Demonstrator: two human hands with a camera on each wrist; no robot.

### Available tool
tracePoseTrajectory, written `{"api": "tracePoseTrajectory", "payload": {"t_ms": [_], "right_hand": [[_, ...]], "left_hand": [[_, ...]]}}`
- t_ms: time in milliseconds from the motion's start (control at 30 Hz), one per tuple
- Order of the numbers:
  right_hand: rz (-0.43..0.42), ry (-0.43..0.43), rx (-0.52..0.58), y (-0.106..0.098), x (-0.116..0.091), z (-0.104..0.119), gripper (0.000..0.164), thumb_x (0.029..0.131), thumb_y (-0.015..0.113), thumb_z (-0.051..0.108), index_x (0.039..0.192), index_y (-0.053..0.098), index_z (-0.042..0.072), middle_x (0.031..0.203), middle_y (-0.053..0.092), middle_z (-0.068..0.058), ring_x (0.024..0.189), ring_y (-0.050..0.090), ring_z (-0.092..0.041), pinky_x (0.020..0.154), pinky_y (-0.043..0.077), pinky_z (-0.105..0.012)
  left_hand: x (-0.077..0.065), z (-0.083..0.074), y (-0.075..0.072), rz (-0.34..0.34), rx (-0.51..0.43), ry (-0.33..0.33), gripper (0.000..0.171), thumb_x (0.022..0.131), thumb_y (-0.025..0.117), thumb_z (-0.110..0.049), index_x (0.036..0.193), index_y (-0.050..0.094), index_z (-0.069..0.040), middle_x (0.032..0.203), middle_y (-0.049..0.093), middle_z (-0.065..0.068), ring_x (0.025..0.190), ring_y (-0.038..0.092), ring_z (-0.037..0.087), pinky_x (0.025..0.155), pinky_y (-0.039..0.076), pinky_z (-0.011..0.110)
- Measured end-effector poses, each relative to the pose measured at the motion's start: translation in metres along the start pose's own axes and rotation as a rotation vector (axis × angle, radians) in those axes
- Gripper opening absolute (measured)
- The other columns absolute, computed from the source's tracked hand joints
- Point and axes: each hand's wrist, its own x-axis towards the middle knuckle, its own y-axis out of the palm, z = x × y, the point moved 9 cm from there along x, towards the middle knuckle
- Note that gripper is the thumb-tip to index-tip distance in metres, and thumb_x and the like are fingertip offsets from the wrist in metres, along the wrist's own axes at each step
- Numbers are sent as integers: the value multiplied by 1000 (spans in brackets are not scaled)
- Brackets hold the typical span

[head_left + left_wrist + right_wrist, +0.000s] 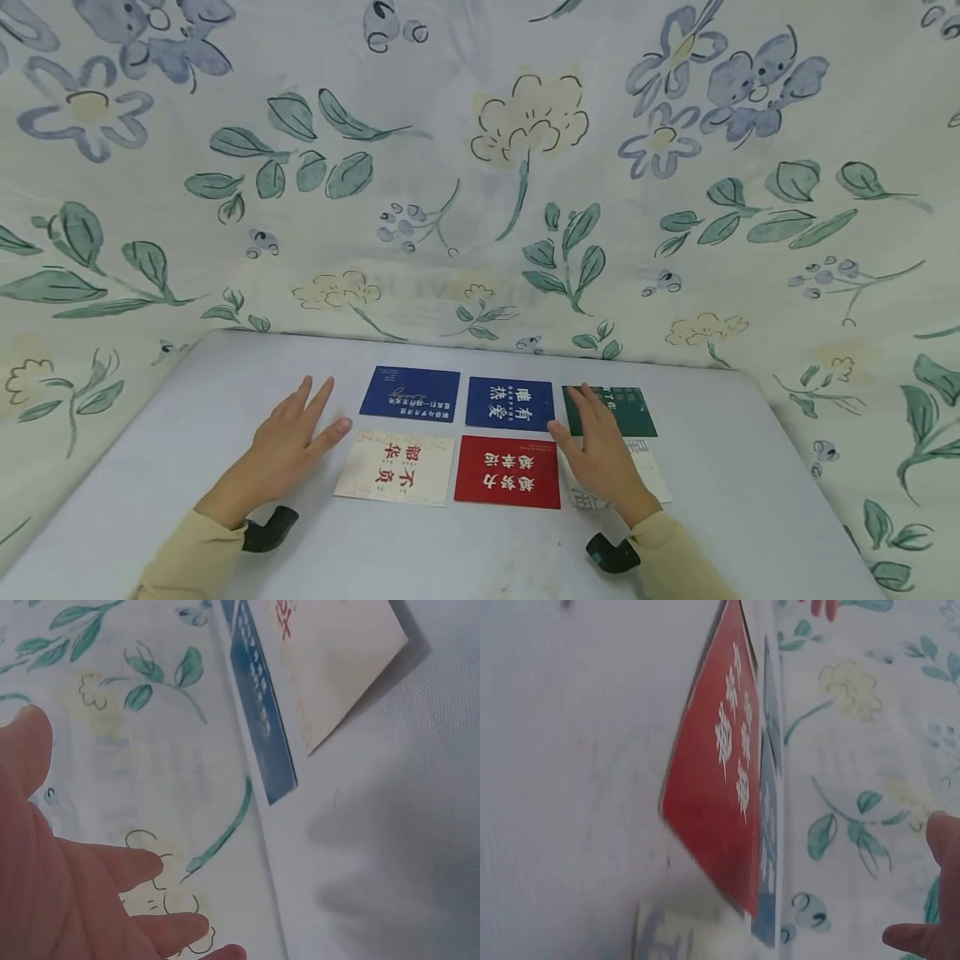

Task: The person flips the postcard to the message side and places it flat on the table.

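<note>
Two rows of cards with printed characters lie on the white table. At the back are a blue card (410, 394), another blue card (510, 404) and a green card (630, 410). In front lie a cream card (395, 468), a red card (507, 472) and a white card (651, 471). My left hand (288, 442), fingers spread, is left of the cream card and holds nothing. My right hand (600, 454), also spread and holding nothing, is over the white and green cards, partly hiding both. Whether it touches them I cannot tell.
A floral curtain (450, 208) hangs behind the table's back edge. Bare white table (420, 558) lies in front of the cards. A black wrist device (270, 529) is at the left sleeve, and a similar black device (612, 553) at the right.
</note>
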Motion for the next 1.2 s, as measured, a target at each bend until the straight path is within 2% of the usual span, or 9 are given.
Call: {"api": "tracePoseTrajectory", "payload": {"t_ms": [433, 767, 900, 1033, 1200], "right_hand": [[47, 3, 28, 29, -3, 34, 72, 86, 60, 45, 145, 30, 17, 146, 33, -11, 132, 32, -31, 94, 43, -50], [82, -48, 70, 48, -5, 60, 71, 86, 59, 46, 144, 31, 15, 142, 37, -10, 129, 36, -28, 94, 43, -46], [104, -70, 83, 56, -5, 71, 70, 86, 59, 46, 143, 32, 16, 141, 38, -10, 128, 36, -28, 94, 43, -48], [132, -68, 103, 63, -6, 80, 70, 86, 60, 45, 143, 33, 16, 139, 42, -9, 127, 37, -28, 95, 42, -50], [161, -59, 131, 72, -7, 87, 69, 85, 62, 41, 143, 33, 14, 130, 50, -6, 120, 44, -23, 93, 45, -44]], "left_hand": [[-2, 2, 10, 2, -29, -44, 75, 95, 36, -51, 145, 19, 3, 145, 13, 35, 125, 17, 59, 89, 18, 76], [-4, -1, 14, -3, -37, -41, 74, 96, 35, -51, 144, 21, 4, 144, 19, 34, 124, 22, 57, 90, 21, 74], [-4, -3, 15, -2, -40, -42, 75, 96, 35, -52, 144, 22, 4, 143, 21, 34, 124, 24, 56, 91, 22, 73], [-3, -5, 18, -1, -55, -46, 76, 96, 34, -52, 143, 22, 5, 143, 24, 33, 124, 25, 55, 94, 23, 70], [-2, -6, 21, 2, -81, -50, 78, 95, 34, -53, 143, 21, 8, 141, 28, 33, 124, 27, 54, 97, 26, 66]]}}
